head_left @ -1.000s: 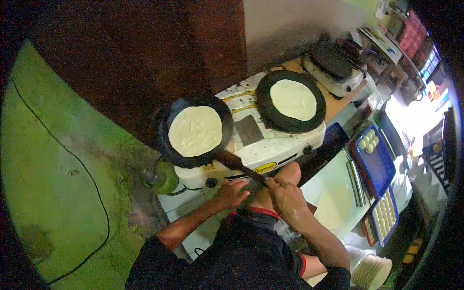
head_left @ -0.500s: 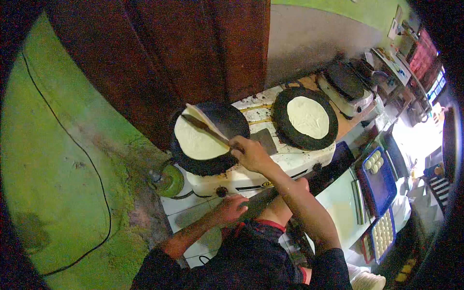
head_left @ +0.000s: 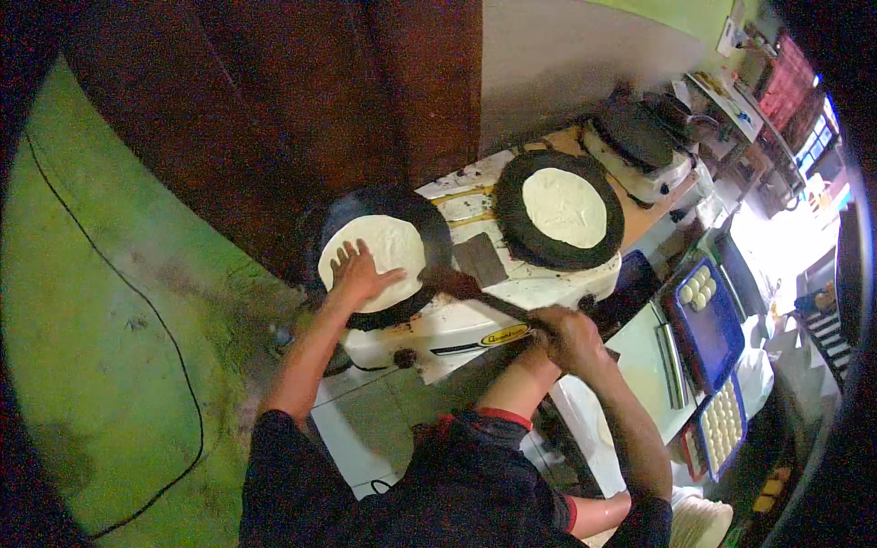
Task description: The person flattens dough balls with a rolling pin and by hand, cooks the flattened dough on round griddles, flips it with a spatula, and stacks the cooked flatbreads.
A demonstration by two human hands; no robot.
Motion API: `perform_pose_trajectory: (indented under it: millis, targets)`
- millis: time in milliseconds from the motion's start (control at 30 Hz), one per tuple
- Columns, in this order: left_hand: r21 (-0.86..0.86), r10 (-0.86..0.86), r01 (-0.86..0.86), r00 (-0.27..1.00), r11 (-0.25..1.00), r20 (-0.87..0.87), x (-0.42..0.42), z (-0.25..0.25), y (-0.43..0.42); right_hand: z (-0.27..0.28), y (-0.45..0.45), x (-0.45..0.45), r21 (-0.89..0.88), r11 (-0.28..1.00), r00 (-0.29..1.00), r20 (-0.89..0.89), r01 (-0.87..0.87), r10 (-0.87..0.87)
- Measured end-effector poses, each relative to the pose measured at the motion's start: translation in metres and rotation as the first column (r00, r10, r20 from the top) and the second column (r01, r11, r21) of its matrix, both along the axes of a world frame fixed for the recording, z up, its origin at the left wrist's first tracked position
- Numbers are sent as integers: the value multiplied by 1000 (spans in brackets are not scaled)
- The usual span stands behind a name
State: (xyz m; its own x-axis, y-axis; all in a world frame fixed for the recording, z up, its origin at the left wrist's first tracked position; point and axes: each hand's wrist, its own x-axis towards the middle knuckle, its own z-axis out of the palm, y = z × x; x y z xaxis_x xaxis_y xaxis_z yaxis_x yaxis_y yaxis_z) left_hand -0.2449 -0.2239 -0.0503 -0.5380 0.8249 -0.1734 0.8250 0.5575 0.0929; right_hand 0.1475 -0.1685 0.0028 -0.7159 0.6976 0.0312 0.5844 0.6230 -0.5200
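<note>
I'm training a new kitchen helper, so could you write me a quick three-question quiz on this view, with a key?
1. Which hand is spread over the flatbread in the left pan?
2. True or false: the right pan holds no flatbread.
3. Fill in the blank: the right hand grips a dark ______.

Key:
1. The left hand.
2. False; a second flatbread lies in it.
3. Spatula.
</note>
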Motion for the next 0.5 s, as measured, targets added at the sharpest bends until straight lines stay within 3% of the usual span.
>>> perform_pose_trajectory:
  millis: [33, 67, 167, 267, 400, 433, 467, 500]
  targets:
    - [-142, -22, 34, 996, 989, 83, -26, -43, 14, 8, 8, 1, 25, 1000, 1000, 25, 1, -2]
    - [-226, -123, 134, 990, 965, 62, -36, -45, 20, 15, 17, 1, 53, 999, 999, 49, 0, -3]
    - [-494, -439, 388, 898, 778, 13, -56, -26, 41, 8, 35, 9, 91, 996, 1000, 4, 1, -1]
    - [-642, -685, 527, 729, 557, 4, -53, 10, 43, 17, 33, 1, 66, 998, 994, 106, -6, -1]
    - [-447, -592, 701, 711, 556, 379, -44, 9, 43, 5, 11, -5, 83, 995, 983, 181, -52, 36]
    - [-305, -670, 728, 685, 614, 286, -36, 19, 36, -1, 2, -9, 113, 991, 987, 155, -64, 46]
    - [-142, -603, 657, 743, 741, 291, -33, 32, 36, -6, -8, -18, 38, 997, 966, 252, -60, 49]
    - [23, -531, 553, 788, 833, 311, -31, 46, 38, -9, -17, -32, 34, 998, 974, 225, -51, 42]
